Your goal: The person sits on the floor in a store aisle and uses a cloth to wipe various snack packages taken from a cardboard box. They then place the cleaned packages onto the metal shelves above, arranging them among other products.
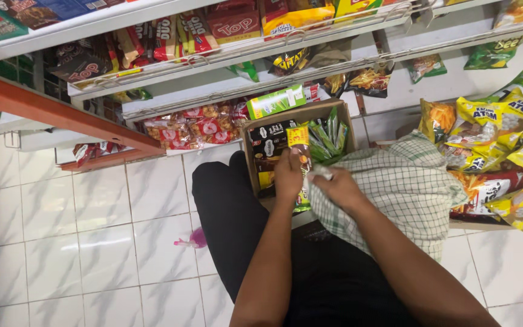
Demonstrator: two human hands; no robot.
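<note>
My left hand (288, 175) grips a small snack packet (298, 138) with a yellow and red top, held upright over an open cardboard box (250, 148). Just to its right, my right hand (339, 189) pinches a corner of a green-and-white checked cloth (407, 188) against the packet's lower part. The box rests against my black-trousered knee (225, 200) and holds dark packets and several green sachets (325, 136). A green carton (276, 101) lies on the box's far edge.
White wire shelves (213, 66) with snack packets run across the top. A pile of yellow and green snack bags (503, 151) lies at the right. An orange shelf rail (62, 115) crosses the left. A small pink object (196, 240) sits on the white floor tiles (80, 230).
</note>
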